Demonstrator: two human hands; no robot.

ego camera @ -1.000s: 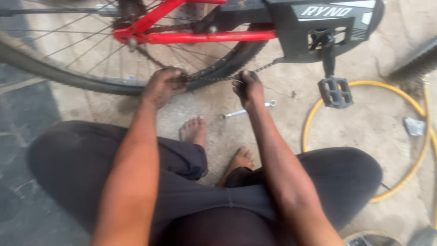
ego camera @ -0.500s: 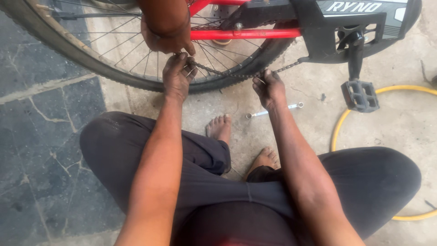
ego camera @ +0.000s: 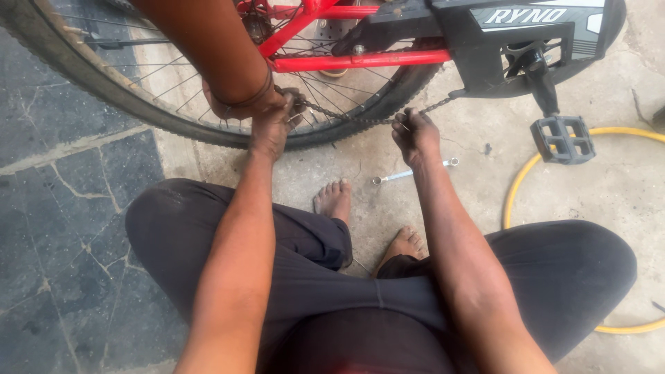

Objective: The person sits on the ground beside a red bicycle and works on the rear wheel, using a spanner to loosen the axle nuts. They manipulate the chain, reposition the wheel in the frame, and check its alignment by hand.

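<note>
I sit on the ground in front of a red bicycle, its rear wheel (ego camera: 104, 90) at the upper left. A greasy bicycle chain (ego camera: 350, 118) hangs slack under the red frame tube (ego camera: 360, 61). My left hand (ego camera: 273, 125) pinches the chain's left part near the wheel. My right hand (ego camera: 414, 135) pinches it farther right, below the black chain guard (ego camera: 526, 28). Another person's arm (ego camera: 222, 62) reaches down from the top, its hand pressed against my left hand at the chain.
A silver spanner (ego camera: 412, 173) lies on the concrete just beyond my bare feet (ego camera: 336, 197). The black pedal (ego camera: 564, 138) hangs at the right. A yellow hose (ego camera: 516, 187) curves along the right side. Dark stone tiles (ego camera: 62, 228) lie to the left.
The view has shifted, so the bicycle sits farther right and higher. The other person's arm has come down into view and now meets my left hand. Both my hands keep hold of the chain.
</note>
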